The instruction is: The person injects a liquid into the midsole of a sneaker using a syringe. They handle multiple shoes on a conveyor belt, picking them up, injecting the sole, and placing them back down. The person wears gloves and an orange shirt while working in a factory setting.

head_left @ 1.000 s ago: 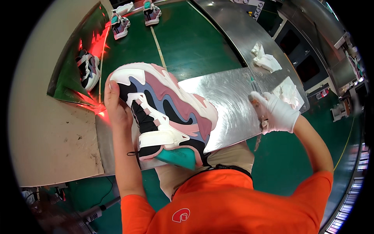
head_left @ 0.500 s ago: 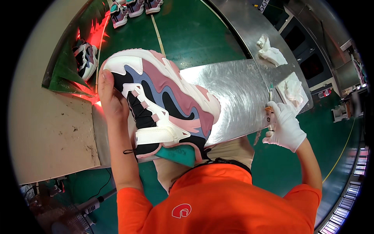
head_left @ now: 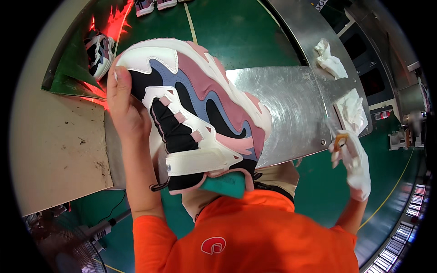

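A chunky sneaker [head_left: 195, 100] in white, mauve, blue and black lies on its side above the bench, sole edge facing away and to the right. My bare left hand [head_left: 127, 104] is closed around its toe, the thumb over the white toe cap. A teal insert [head_left: 226, 183] fills the shoe's collar opening. Off to the right, beyond the bench's near edge, my white-gloved right hand [head_left: 355, 166] is closed, smeared by motion. Between its fingers sits a slim, syringe-like tool [head_left: 340, 140] with an amber part; its clear tip is faint.
The metal bench plate [head_left: 296, 109] spans the middle. Crumpled white cloths [head_left: 330, 59] lie on its right side. A green belt [head_left: 236, 43] runs behind, carrying more sneakers [head_left: 99, 54] at left under red light. A fan [head_left: 63, 241] stands at lower left.
My right hand has moved right and a little down with the tool, turning at the wrist. The sneaker looks slightly larger and shifted right, still in my left hand. The whole view has shifted a little.
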`<state>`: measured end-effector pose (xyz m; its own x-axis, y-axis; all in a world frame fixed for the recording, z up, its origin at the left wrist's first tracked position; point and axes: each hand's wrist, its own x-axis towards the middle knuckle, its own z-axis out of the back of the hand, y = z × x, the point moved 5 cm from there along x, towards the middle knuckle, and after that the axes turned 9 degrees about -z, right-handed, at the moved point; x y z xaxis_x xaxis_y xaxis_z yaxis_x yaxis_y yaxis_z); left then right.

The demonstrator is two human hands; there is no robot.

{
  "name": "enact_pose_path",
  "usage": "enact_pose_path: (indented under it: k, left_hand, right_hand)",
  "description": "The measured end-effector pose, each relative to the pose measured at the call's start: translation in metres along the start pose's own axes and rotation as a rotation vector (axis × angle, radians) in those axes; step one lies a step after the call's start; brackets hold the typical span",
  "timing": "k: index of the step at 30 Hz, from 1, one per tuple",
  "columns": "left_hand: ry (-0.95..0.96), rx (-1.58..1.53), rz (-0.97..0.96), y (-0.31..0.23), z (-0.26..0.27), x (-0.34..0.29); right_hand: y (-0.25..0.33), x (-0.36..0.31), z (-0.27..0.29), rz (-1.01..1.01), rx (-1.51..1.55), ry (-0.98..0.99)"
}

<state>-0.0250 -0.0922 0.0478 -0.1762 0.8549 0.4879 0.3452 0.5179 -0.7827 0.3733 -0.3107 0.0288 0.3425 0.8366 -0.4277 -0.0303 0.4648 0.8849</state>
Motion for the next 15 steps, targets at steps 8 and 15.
enact_pose_path:
  k: [8,15]
  left_hand:
    - [-0.026,0.036,-0.010,-0.005,-0.001,-0.002]
    - [0.006,0.005,0.000,0.000,0.004,0.002]
  right_hand:
    - [0.049,-0.010,-0.114,0.364,0.472,0.684]
    - [0.024,0.011,-0.121,0.397,0.582,0.688]
